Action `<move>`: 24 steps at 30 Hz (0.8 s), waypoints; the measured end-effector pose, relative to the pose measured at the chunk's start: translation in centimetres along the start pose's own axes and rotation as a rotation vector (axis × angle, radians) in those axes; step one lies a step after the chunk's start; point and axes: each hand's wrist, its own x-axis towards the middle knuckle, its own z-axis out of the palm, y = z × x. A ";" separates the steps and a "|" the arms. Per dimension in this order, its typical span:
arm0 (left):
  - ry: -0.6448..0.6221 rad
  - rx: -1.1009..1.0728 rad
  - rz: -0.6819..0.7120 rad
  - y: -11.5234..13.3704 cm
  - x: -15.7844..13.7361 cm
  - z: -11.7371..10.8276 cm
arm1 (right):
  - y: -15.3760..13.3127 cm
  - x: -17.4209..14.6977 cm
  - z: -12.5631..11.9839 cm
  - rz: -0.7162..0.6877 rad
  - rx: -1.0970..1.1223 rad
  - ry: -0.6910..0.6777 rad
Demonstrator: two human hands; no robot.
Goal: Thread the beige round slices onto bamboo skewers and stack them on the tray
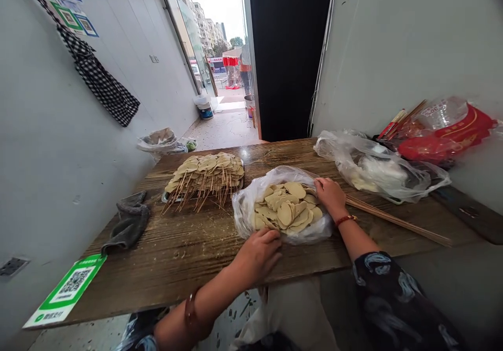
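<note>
A clear plastic bag [245, 212] lies spread on the wooden table, its mouth rolled wide around a heap of thin, pale yellow oval slices [288, 209]. My left hand [257, 254] is at the near rim, fingers curled over the bag's edge beside the slices. At the right rim, my right hand [330, 196] has its fingers closed on the plastic, partly hiding what lies under them. A bundle of thin wooden skewers [396, 219] runs out to the right from behind my right wrist. To the left, skewered slices [208, 170] are piled on a metal tray [167, 198].
A grey cloth [128, 220] and a green QR-code card [68, 291] lie along the table's left side. Another plastic bag [381, 170] and red packaging [448, 136] are at the right, near a dark flat object [467, 212]. Crumbs dot the wooden tabletop [188, 256]. An open doorway is beyond.
</note>
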 end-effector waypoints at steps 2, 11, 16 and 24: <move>0.005 0.007 -0.019 -0.6 0.6 0.0 | -0.3 0.9 0.4 -0.010 0.002 0.023; 0.109 -0.009 -0.129 -3.0 4.0 0.2 | -1.2 3.9 1.6 -0.046 0.068 0.175; 0.168 -0.069 -0.162 -3.6 4.6 0.7 | -1.3 2.9 -0.7 -0.106 0.138 0.295; 0.467 -0.220 -0.312 -4.1 5.4 -1.2 | -2.9 1.3 -1.7 -0.215 0.264 0.298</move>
